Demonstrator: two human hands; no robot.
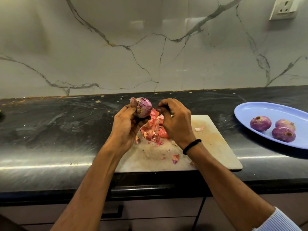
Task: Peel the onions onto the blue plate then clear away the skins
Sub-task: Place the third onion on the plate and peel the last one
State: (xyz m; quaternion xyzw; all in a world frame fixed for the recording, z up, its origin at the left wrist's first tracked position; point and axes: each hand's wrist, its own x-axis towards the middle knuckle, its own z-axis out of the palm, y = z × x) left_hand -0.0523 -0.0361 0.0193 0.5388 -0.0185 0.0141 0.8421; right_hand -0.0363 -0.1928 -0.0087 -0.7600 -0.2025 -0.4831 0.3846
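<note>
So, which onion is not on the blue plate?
The onion gripped in the left hand above the cutting board; the other three onions lie on the blue plate.

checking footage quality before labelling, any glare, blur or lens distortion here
Head view: wide-angle distortion bows the countertop and stretches the blue plate at the right. Same view: soft glare patches on the marble backsplash, a bright streak along the counter's front edge. The onion in the left hand looks fairly sharp.

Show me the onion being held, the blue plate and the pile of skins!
onion being held (145, 105), head view, its purple side beside the root.
blue plate (260, 110), head view, bare part near its far rim.
pile of skins (150, 129), head view, middle of the heap.
</note>
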